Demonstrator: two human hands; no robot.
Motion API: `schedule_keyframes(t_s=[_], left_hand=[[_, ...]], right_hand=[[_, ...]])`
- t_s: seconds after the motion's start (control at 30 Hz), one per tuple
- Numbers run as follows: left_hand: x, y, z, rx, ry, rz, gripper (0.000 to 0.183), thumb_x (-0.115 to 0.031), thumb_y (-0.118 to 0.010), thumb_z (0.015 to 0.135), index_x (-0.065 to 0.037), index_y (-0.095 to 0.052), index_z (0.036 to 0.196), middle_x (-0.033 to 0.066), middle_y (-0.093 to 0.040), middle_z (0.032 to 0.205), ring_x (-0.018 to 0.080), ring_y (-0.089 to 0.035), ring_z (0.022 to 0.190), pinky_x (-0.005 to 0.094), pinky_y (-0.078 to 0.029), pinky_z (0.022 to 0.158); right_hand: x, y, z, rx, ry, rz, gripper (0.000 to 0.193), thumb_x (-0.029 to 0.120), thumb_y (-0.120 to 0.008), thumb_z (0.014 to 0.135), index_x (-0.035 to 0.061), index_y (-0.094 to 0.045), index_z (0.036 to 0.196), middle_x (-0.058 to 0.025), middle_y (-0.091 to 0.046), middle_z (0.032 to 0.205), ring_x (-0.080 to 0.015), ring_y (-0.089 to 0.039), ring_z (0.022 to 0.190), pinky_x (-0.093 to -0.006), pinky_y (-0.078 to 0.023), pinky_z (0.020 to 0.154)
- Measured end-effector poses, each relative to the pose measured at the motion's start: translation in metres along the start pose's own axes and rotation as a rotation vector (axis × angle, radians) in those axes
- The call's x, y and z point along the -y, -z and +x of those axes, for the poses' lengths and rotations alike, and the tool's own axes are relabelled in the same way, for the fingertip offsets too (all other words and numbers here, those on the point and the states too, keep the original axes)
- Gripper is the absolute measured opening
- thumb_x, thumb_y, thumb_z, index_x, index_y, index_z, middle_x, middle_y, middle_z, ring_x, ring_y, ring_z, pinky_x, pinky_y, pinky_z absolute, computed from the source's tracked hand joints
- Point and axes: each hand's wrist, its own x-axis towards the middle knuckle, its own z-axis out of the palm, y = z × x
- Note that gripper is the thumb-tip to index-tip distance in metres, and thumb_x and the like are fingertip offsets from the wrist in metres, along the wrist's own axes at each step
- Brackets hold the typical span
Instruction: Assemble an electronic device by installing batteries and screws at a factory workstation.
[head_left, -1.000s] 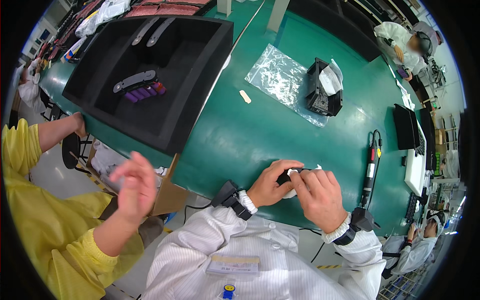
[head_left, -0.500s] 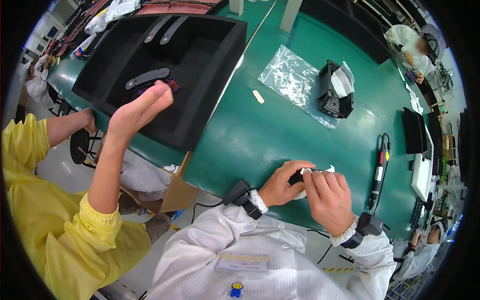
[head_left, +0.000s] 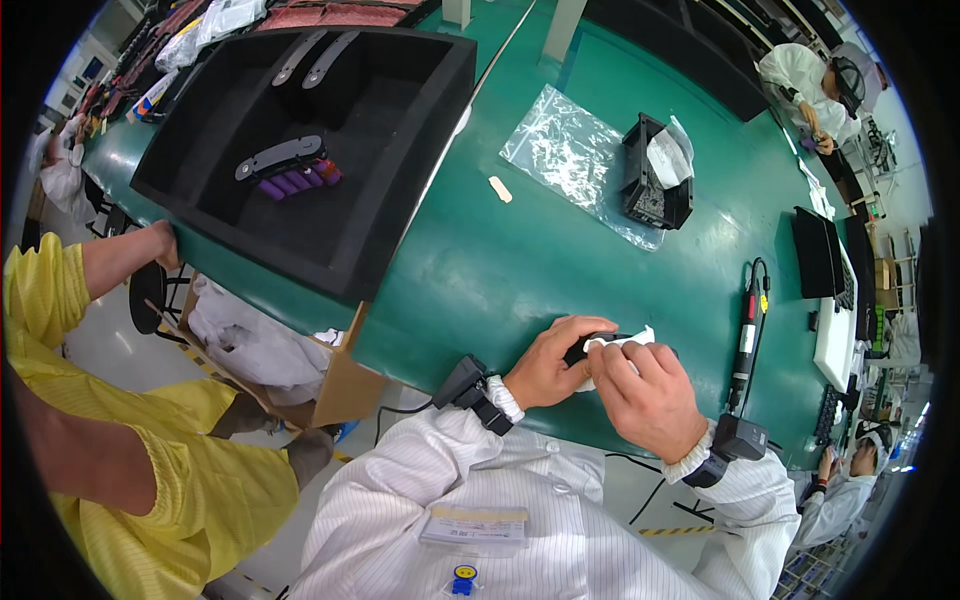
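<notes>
At the near edge of the green table, my left hand is closed around a small dark object, mostly covered by my fingers. My right hand pinches a crumpled white wipe and presses it against the dark object. The hands are close together, and the dark object's kind cannot be made out.
A black foam-like tray at the left holds grey bar-shaped parts, one with purple cylinders. A clear bag lies by a small black bin. At right lies a corded pen-like tool. A co-worker in yellow stands left.
The co-worker's hand has withdrawn from over the black tray toward the lower left, uncovering the purple cylinders. My right hand stays beside my left, and more of the white wipe shows.
</notes>
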Motion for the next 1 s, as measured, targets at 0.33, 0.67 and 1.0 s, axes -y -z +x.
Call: schedule_keyframes(t_s=[0.33, 0.67, 1.0], left_hand=[[-0.008, 0.002, -0.001, 0.013, 0.207, -0.113, 0.050, -0.010, -0.076, 0.080, -0.008, -0.057, 0.126, 0.0129, -0.065, 0.121, 0.0335, -0.062, 0.106, 0.0401, -0.048, 0.095], [0.004, 0.000, -0.002, 0.056, 0.117, -0.077, 0.041, -0.001, -0.064, 0.090, -0.002, -0.053, 0.129, 0.0143, -0.062, 0.127, 0.0246, -0.063, 0.113, 0.0351, -0.050, 0.097], [-0.001, 0.001, 0.000, 0.028, 0.093, -0.066, 0.039, -0.009, -0.067, 0.089, -0.005, -0.056, 0.126, 0.0136, -0.063, 0.126, 0.0292, -0.062, 0.114, 0.0384, -0.047, 0.099]], right_hand=[[-0.024, 0.003, 0.001, -0.034, -0.208, 0.126, 0.033, 0.012, -0.064, 0.075, -0.0006, -0.065, 0.106, -0.0061, -0.057, 0.095, -0.0208, -0.057, 0.082, -0.0335, -0.045, 0.070], [0.007, -0.010, -0.004, -0.061, -0.254, 0.293, 0.036, 0.010, -0.063, 0.076, -0.0020, -0.063, 0.109, -0.0069, -0.052, 0.089, -0.0203, -0.053, 0.077, -0.0327, -0.044, 0.069], [-0.024, -0.011, -0.004, -0.079, -0.015, 0.189, 0.029, 0.016, -0.066, 0.076, 0.0097, -0.067, 0.105, -0.0002, -0.058, 0.098, -0.0149, -0.057, 0.083, -0.0308, -0.044, 0.073]])
